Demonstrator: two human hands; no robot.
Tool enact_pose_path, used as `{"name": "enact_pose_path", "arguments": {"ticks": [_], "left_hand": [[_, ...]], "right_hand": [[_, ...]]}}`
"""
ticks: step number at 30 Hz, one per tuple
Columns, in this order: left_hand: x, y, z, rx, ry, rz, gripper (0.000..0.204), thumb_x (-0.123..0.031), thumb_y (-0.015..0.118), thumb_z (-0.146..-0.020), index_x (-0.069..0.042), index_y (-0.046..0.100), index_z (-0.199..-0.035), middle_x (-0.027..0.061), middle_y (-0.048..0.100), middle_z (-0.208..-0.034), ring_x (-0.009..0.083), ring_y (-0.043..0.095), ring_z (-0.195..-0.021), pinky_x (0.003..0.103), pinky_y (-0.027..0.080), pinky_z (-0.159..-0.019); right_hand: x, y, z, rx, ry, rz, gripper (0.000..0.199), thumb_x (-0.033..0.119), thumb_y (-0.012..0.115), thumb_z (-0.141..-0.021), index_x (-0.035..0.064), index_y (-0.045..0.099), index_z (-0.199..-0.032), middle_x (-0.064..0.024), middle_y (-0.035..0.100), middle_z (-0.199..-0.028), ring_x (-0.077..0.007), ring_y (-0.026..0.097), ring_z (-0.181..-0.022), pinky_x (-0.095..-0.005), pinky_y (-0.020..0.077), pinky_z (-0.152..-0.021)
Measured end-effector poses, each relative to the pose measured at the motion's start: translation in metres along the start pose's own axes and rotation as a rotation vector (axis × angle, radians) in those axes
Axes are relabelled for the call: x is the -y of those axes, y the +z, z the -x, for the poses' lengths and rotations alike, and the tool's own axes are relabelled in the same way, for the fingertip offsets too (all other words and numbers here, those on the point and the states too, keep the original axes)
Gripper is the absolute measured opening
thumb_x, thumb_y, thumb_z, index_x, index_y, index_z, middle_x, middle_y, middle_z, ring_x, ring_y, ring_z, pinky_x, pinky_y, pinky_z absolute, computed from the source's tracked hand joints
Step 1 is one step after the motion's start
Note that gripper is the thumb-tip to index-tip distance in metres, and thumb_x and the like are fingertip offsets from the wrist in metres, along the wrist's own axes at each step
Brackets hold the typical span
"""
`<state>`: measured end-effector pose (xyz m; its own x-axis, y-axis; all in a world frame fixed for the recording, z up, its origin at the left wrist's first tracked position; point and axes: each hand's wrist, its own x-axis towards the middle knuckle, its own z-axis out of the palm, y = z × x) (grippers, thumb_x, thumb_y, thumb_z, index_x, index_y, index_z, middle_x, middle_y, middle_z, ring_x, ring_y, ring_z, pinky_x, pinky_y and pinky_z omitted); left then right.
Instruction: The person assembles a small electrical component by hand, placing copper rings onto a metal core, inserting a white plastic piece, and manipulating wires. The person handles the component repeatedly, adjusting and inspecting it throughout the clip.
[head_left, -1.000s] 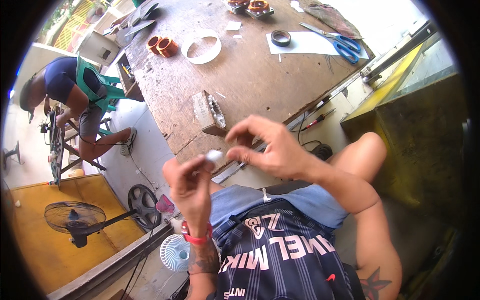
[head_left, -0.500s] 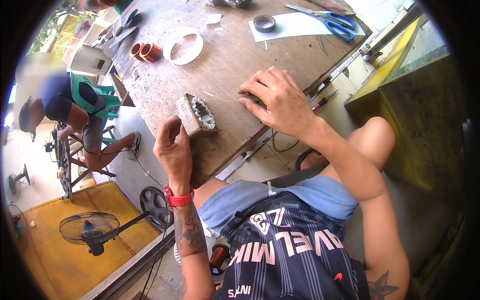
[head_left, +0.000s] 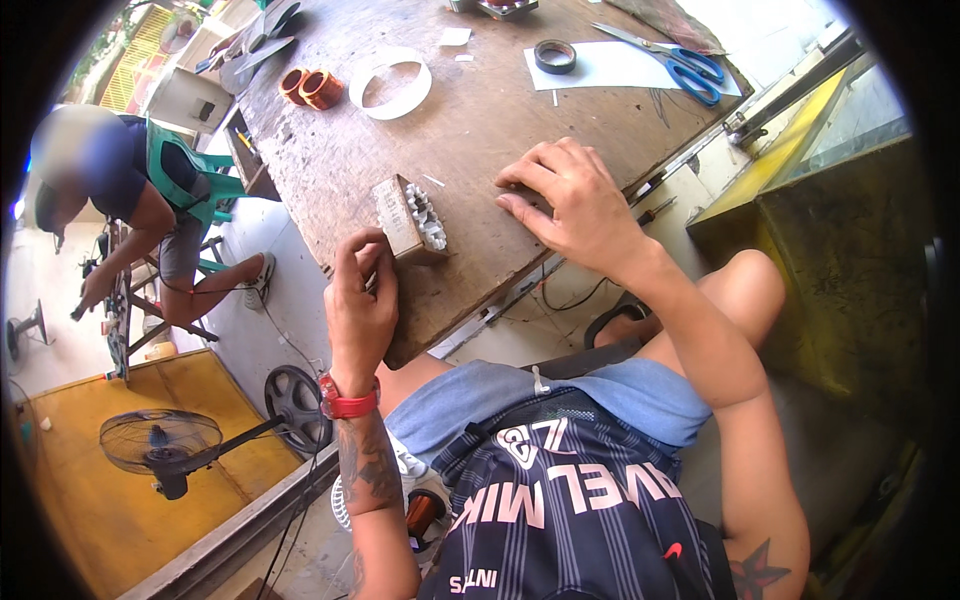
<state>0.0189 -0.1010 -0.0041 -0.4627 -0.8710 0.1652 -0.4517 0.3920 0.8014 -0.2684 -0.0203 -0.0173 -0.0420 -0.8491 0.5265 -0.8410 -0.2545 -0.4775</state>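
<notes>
My left hand hangs at the table's near left corner, fingers loosely curled and the thumb a little apart. I see nothing in it. Just beyond its fingers stands a small tan block with handwriting on its face and a pale, toothed piece along its right side. My right hand is over the table's front edge, its fingers bent and the thumb spread from the index finger. Nothing shows between them; the palm side is hidden. A thin white strip lies between the block and my right hand.
On the worn wooden table are copper wire coils, a white ring, paper scraps, a black tape roll on white paper and blue-handled scissors. A fan and a seated person are left.
The view has shifted slightly, so the table's things appear farther right. Both hands keep nearly the same pose. The seated person's arm has moved lower.
</notes>
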Motion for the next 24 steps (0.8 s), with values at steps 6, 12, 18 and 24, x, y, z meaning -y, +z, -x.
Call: {"name": "enact_pose_path", "arguments": {"ticks": [6, 12, 18, 24], "left_hand": [[-0.008, 0.001, -0.015, 0.134, 0.233, 0.069, 0.103, -0.015, 0.096, -0.075, -0.009, 0.034, -0.157, 0.0216, 0.052, -0.152, 0.034, 0.052, -0.142, 0.048, 0.045, -0.117], [-0.004, -0.014, -0.026, 0.141, 0.214, -0.045, 0.103, -0.02, 0.1, -0.07, -0.011, 0.041, -0.154, 0.0165, 0.053, -0.152, 0.0317, 0.053, -0.142, 0.05, 0.044, -0.12], [0.001, -0.046, -0.026, 0.188, 0.358, -0.094, 0.087, -0.032, 0.09, -0.082, -0.011, 0.045, -0.153, 0.0183, 0.053, -0.152, 0.0348, 0.053, -0.141, 0.045, 0.046, -0.116], [0.013, -0.094, -0.089, -0.091, 0.243, -0.001, 0.031, -0.022, 0.07, -0.101, -0.004, 0.07, -0.126, 0.0177, 0.068, -0.132, 0.024, 0.066, -0.118, 0.035, 0.051, -0.099]], "right_hand": [[0.004, -0.005, -0.008, 0.084, 0.04, 0.011, 0.019, 0.025, 0.075, -0.095, 0.0109, 0.074, -0.108, -0.0057, 0.068, -0.104, -0.0274, 0.062, -0.102, -0.0408, 0.0479, -0.095], [-0.007, 0.004, -0.065, 0.212, 0.042, 0.086, 0.031, 0.029, 0.068, -0.1, 0.0131, 0.068, -0.127, -0.014, 0.072, -0.112, -0.0334, 0.071, -0.102, -0.0456, 0.0547, -0.095], [-0.019, 0.056, -0.133, 0.229, -0.016, 0.248, 0.035, 0.034, 0.062, -0.103, 0.0161, 0.066, -0.133, -0.0154, 0.071, -0.118, -0.0328, 0.071, -0.113, -0.048, 0.0551, -0.098], [-0.03, 0.066, -0.138, 0.126, 0.025, 0.266, 0.024, 0.03, 0.062, -0.103, 0.0111, 0.069, -0.116, -0.0153, 0.074, -0.108, -0.0352, 0.071, -0.105, -0.0506, 0.0539, -0.093]]}}
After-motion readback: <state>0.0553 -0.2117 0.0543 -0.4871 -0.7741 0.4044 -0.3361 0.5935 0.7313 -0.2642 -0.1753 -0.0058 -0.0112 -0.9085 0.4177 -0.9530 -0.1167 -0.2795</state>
